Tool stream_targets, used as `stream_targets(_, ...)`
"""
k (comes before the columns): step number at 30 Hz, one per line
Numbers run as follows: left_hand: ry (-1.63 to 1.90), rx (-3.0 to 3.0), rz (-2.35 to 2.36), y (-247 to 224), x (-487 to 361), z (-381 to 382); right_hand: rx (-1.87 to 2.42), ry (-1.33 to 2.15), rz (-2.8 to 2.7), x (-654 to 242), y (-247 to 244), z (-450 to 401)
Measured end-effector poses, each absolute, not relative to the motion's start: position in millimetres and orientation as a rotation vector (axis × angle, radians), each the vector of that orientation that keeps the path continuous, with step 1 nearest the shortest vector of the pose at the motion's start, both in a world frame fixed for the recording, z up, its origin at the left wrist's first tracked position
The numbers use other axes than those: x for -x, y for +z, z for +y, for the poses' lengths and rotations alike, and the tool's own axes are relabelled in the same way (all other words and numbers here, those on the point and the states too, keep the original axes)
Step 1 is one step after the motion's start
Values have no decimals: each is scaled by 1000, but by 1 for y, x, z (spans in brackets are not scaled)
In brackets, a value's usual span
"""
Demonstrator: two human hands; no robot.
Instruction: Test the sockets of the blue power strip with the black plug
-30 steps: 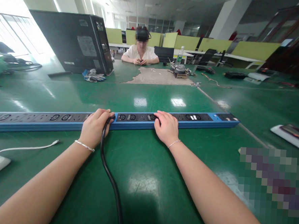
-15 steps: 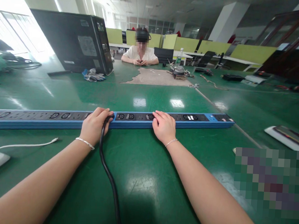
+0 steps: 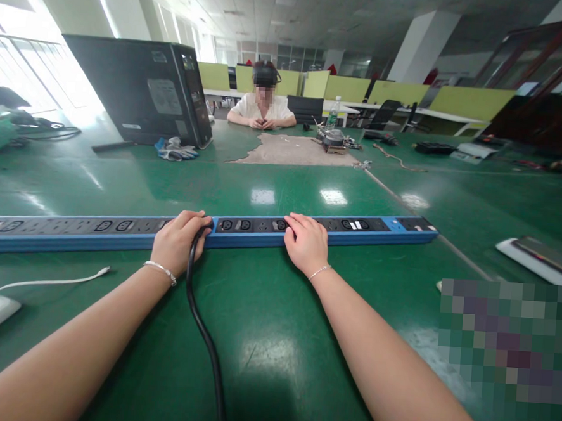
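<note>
A long blue power strip (image 3: 245, 239) with black socket panels lies across the green table in front of me. My left hand (image 3: 179, 239) is closed around the plug end of a black power cord (image 3: 209, 342), right over the sockets left of a blue divider. Fingers cover most of the plug, so how deep it sits cannot be seen. From there the cord runs down toward me over the near edge of the strip. Farther right, my right hand (image 3: 308, 241) is laid over the strip and grips it, fingers on top and thumb toward the near side.
A black computer tower (image 3: 136, 93) and gloves (image 3: 175, 149) stand at the back left. A white cable (image 3: 58, 281) lies at near left, a white-edged device (image 3: 539, 261) at right. Opposite sits a person (image 3: 263, 104); a bottle (image 3: 333, 112) and small parts are nearby.
The view has tilted slightly, so everything sits a little lower in the picture. Both hands keep their places on the strip and the cord.
</note>
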State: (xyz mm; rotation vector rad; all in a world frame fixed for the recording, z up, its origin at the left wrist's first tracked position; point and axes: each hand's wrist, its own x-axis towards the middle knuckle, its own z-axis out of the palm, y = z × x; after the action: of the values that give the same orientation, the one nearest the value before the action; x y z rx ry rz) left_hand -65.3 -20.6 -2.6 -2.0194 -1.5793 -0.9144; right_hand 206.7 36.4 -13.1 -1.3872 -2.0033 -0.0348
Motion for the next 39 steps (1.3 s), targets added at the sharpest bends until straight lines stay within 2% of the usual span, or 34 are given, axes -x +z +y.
stream_targets(7,-881,2025,-1759,4,65,-21,1376,-72,-2011,-207,-13,38)
stream_targets(20,-1177,1952,-1648,-14,60,-18,1364,-93,-1991,-207,-15,38)
stream_targets(29,-1472,1660,-1557,11,67,-21,1359,-97,-1997,-207,-14,38)
stream_targets(39,-1396,1248,-2253,23,154,-38,1346,-105,-2003,-208,-15,39)
